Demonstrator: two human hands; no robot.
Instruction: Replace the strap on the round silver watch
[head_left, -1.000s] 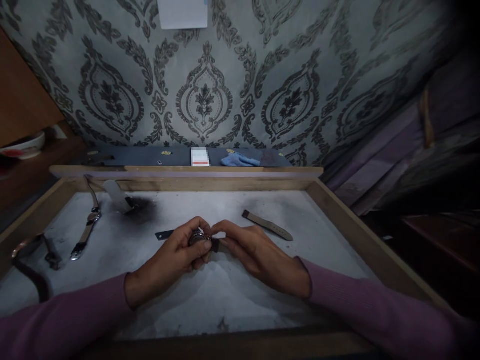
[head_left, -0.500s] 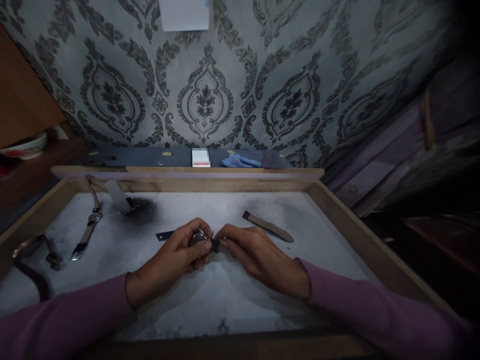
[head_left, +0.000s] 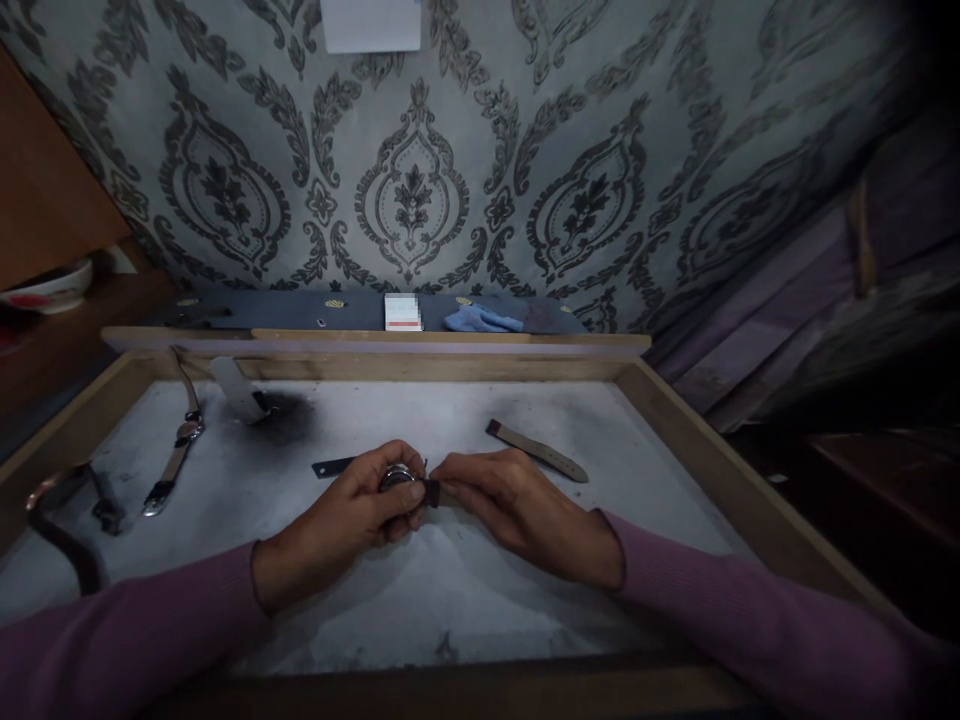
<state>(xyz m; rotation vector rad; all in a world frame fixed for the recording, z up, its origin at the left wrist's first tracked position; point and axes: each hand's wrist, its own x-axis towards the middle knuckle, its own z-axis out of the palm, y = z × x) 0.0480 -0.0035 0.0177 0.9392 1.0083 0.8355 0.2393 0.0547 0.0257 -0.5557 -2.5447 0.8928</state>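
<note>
My left hand (head_left: 367, 500) is closed around a round, silver-rimmed watch case (head_left: 396, 477), its thumb across the near edge. At the right side of the case sits the end of a dark watch strap (head_left: 431, 492), pinched by the fingertips of my right hand (head_left: 510, 500). A thin dark pin-like piece stands up at this joint; its exact fit is hidden by my fingers. Beyond my right hand a loose strap (head_left: 540, 452) lies underside up, with a row of holes. A dark flat strip (head_left: 331, 467) with holes pokes out behind my left hand.
The work area is a shallow tray with a raised wooden rim (head_left: 450, 367). On its left lie a watch (head_left: 189, 430), a curved brown strap (head_left: 64, 540) and a grey strap piece (head_left: 236, 388). Behind the rim are a small box (head_left: 403, 312) and a blue cloth (head_left: 484, 319).
Both hands keep their hold on the watch case and strap with barely any movement. The view has shifted very slightly.
</note>
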